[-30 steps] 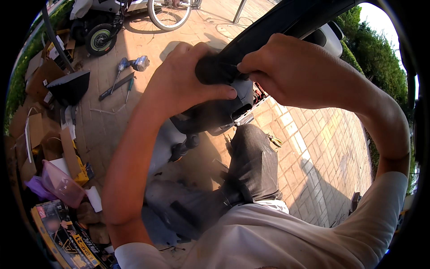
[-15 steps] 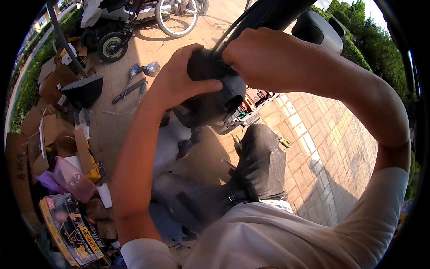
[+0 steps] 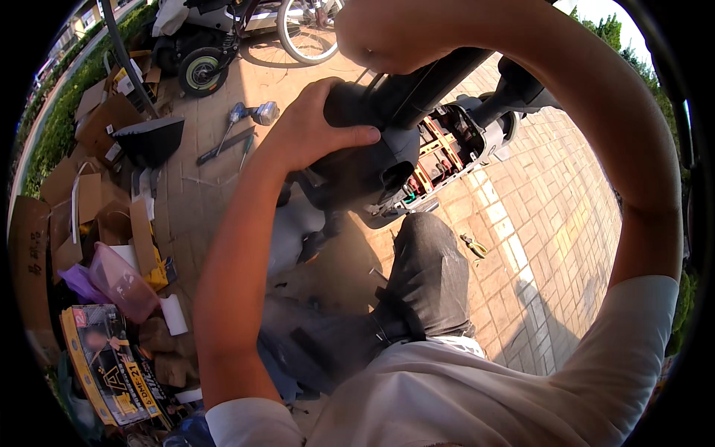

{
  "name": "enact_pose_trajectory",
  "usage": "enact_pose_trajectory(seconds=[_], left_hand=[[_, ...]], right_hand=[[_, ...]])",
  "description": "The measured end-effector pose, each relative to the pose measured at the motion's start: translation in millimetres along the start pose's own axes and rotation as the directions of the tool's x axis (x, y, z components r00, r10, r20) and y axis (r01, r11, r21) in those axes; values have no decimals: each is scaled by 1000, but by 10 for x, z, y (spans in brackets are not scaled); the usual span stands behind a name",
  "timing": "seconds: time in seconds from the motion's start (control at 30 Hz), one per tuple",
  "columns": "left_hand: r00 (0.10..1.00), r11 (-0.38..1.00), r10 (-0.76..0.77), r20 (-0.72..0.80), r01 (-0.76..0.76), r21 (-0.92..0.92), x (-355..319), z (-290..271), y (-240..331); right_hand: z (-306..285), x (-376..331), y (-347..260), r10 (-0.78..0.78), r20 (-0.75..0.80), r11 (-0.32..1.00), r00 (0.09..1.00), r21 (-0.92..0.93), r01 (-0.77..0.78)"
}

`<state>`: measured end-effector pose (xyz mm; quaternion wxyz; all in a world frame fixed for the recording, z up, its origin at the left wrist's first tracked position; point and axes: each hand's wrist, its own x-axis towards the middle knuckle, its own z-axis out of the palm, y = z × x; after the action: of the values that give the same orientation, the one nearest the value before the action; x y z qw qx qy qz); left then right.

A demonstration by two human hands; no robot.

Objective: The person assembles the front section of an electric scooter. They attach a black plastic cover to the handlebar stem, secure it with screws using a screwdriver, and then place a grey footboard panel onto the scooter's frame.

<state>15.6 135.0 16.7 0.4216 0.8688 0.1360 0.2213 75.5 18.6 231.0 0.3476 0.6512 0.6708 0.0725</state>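
My left hand (image 3: 316,127) is wrapped round the upper side of a black plastic housing (image 3: 354,175), its thumb lying across the front. The housing sits at the foot of a thick black column (image 3: 436,86) of what looks like an electric scooter. Above it, beside the column, my right hand (image 3: 391,33) is closed with the fingers curled. A thin dark cable shows just under that fist. Whatever it grips is hidden by the hand. Behind the housing, an open scooter compartment (image 3: 443,145) shows an orange-red frame and wires.
A cordless drill (image 3: 264,113), an impact driver (image 3: 236,115) and a dark bar (image 3: 223,147) lie on the paving. Yellow-handled pliers (image 3: 474,246) rest right of my knee. Cardboard boxes (image 3: 108,130) and a pink plastic bin (image 3: 123,283) crowd the left. A bicycle wheel (image 3: 309,30) stands behind.
My right hand has risen up and left, away from the housing, uncovering more of the column and the open compartment. My left hand keeps its hold on the housing. The view has shifted slightly.
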Motion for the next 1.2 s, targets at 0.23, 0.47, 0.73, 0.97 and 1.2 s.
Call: enact_pose_trajectory(seconds=[0.23, 0.47, 0.73, 0.97, 1.2], left_hand=[[995, 994, 87, 43, -89, 67, 8, -22, -9], [992, 971, 66, 112, -90, 221, 192, -106, 59], [995, 999, 33, 93, -31, -21, 145, -105, -56], [938, 908, -316, -143, 342, 241, -319, -164, 347], [895, 889, -227, -383, 351, 293, -536, 100, 479]], right_hand=[[257, -649, 7, -4, -413, 996, 911, 78, 39], [2344, -1443, 174, 394, -573, 502, 719, 789, 353], [3875, -91, -219, 822, -4, -509, 569, 443, 738], [3327, 926, 8, 799, -360, -421, 481, 237, 876], [2433, 1517, 353, 636, -526, -744, 564, -226, 629]])
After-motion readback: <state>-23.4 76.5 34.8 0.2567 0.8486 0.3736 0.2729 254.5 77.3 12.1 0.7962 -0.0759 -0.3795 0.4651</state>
